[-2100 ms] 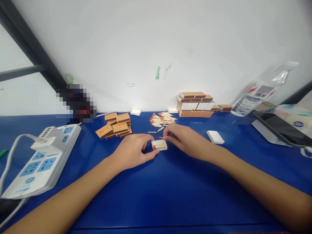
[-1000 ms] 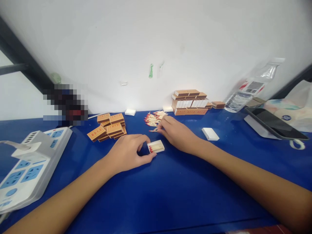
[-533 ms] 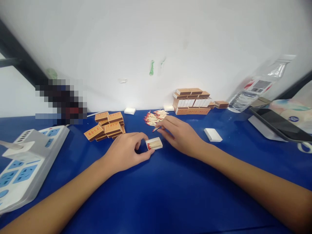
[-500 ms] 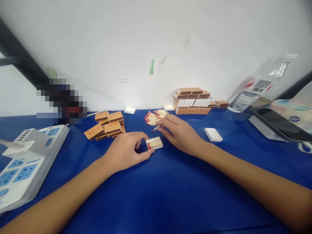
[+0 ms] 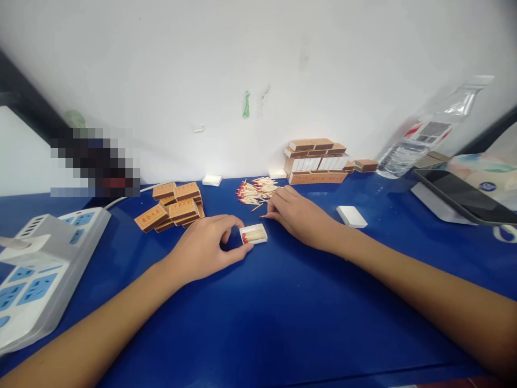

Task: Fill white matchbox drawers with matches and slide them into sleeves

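Observation:
My left hand pinches the left end of a small white matchbox tray that lies on the blue table and holds several red-tipped matches. Just beyond the tray, my right hand rests on the table with its fingertips pinched on a match. A loose pile of matches lies right behind that hand.
A heap of orange matchbox sleeves lies at left-centre, a neat stack of matchboxes stands by the wall. Empty white trays lie about. A power strip is at far left; a water bottle and a tablet at right.
My right hand went from the tray back to the match pile, picked up a match and has brought it down near the tray. The left hand has stayed on the tray.

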`<state>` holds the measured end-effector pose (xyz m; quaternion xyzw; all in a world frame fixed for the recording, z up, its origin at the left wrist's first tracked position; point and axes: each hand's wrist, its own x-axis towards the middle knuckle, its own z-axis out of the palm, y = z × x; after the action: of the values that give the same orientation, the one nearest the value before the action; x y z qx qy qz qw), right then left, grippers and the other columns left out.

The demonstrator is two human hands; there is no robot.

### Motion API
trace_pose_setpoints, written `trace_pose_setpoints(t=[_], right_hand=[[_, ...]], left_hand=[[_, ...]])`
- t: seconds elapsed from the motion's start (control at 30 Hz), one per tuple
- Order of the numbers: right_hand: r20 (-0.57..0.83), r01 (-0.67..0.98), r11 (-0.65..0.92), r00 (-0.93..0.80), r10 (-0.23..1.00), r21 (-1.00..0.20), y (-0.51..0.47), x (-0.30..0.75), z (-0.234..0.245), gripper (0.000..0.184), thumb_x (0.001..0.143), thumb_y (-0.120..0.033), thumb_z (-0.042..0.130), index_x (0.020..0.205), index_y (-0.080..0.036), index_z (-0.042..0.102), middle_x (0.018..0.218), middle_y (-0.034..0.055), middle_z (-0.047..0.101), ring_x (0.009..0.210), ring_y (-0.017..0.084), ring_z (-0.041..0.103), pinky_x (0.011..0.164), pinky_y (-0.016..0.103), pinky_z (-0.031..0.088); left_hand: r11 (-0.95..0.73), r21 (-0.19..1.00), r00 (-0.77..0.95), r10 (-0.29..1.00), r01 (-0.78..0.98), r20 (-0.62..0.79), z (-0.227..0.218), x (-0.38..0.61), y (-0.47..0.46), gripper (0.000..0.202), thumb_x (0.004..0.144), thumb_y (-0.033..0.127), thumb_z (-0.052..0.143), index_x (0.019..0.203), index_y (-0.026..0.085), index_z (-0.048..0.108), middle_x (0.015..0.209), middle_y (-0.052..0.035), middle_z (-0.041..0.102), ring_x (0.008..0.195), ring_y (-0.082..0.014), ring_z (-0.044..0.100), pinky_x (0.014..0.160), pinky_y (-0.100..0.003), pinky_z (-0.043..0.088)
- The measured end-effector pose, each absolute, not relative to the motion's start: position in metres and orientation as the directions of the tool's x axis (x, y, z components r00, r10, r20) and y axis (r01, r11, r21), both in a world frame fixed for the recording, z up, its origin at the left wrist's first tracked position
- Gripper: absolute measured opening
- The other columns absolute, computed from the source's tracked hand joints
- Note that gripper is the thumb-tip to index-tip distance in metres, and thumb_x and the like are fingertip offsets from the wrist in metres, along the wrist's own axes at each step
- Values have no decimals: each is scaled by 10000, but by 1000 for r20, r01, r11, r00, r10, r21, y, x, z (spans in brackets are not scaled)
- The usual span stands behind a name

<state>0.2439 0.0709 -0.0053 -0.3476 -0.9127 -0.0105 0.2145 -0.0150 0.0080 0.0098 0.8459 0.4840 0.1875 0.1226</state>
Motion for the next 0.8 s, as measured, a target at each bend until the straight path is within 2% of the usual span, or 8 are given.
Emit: trace_pose_setpoints(t=[0.07,0.17,0.27,0.37,0.5,0.6,0.7,0.8], right_hand=[[446,640,758,-645,620,-128,67,242,-2,138,1064,-209,545,926,-200,559,972,112,651,926,267,558,831,391,469],[495,585,783,-626,602,-212,55,236,6,125,1069,-196,537,946,-204,556,964,88,663,913,242,570,796,357,464],[490,490,834,-679,547,-252,41,230,8,115,1065,-169,543,963,-204,585,946,63,677,890,217,574,768,331,463],[488,435,872,-724,486,-223,36,226,4,99,1068,-182,550,999,-197,619,963,65,703,900,215,577,783,336,469],[462,411,873,-741,488,-263,40,227,-2,110,1055,-182,583,969,-196,649,930,48,713,872,205,587,775,334,473],[492,386,869,-716,494,-311,45,229,-1,99,1045,-185,602,975,-201,670,922,45,717,868,200,609,788,336,487],[555,443,848,-643,527,-292,52,235,-1,119,1048,-189,583,1024,-198,700,973,75,712,931,220,626,835,354,508],[519,541,816,-647,559,-204,62,242,-3,233,1060,-163,507,1120,-209,728,1072,115,700,1020,258,613,885,401,516]], left_hand=[[-509,389,464,861,768,208,9,-15,8,292,909,486,716,1052,231,716,676,54,535,585,-121,504,562,-274,319],[-515,390,464,857,763,224,8,-16,7,291,911,485,719,1050,229,717,674,53,532,585,-121,498,560,-276,313],[-518,393,462,856,760,233,9,-16,7,300,911,495,718,1032,219,716,678,48,540,592,-125,500,565,-278,316],[-523,390,463,853,758,242,9,-15,7,306,917,503,709,1007,211,710,670,48,537,585,-124,497,564,-278,319],[-526,383,469,850,759,240,10,-15,7,309,912,504,714,1006,210,702,670,50,531,581,-123,493,560,-278,318],[-525,384,470,851,759,234,9,-15,8,300,918,497,711,1021,216,708,680,46,539,590,-127,503,563,-278,323],[-527,386,471,850,757,238,8,-15,8,296,919,493,713,1045,226,715,679,47,537,585,-127,506,562,-276,324],[-529,386,472,849,756,238,8,-16,8,300,917,493,715,1057,228,720,672,50,533,578,-126,508,562,-275,329]])
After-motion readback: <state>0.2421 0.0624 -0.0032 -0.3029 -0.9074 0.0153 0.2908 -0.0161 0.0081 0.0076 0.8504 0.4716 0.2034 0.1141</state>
